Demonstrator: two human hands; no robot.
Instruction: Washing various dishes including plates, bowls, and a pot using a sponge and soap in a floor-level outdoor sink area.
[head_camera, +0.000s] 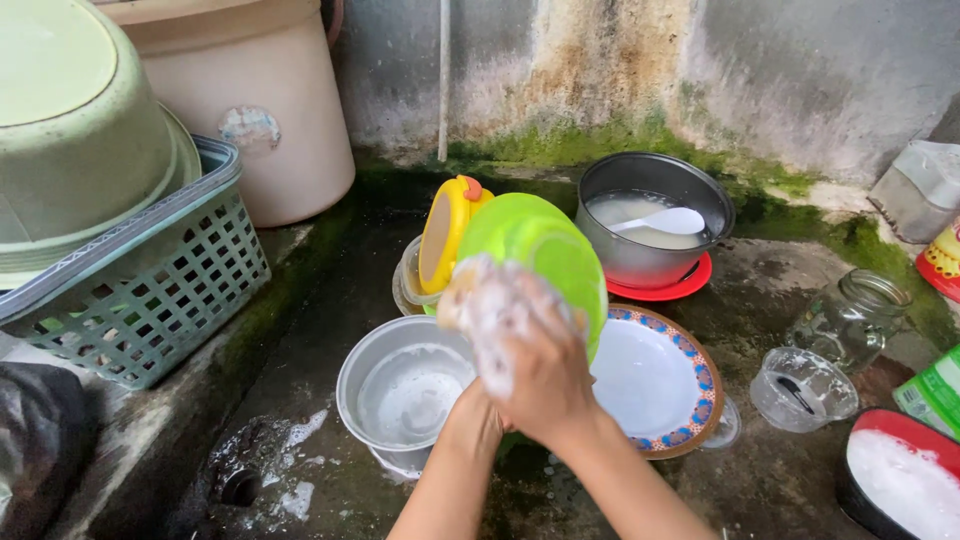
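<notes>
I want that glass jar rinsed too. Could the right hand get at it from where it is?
Probably yes: the right hand scrubs the green bowl, and only the patterned plate lies low between it and the glass jar.

The bowl (535, 255) is held above a basin (405, 390) and plate (655, 380), pot (650, 215) behind, basket (140, 290) left.

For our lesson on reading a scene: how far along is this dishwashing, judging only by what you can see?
Done: nothing clearly; whether the basins in the basket are washed cannot be told. In hand: the right hand scrubs a green bowl with a soapy sponge; the left hand is hidden behind it. Left: the metal pot with milky water and a spoon, the patterned plate, the glass jar and a small cup.
</notes>
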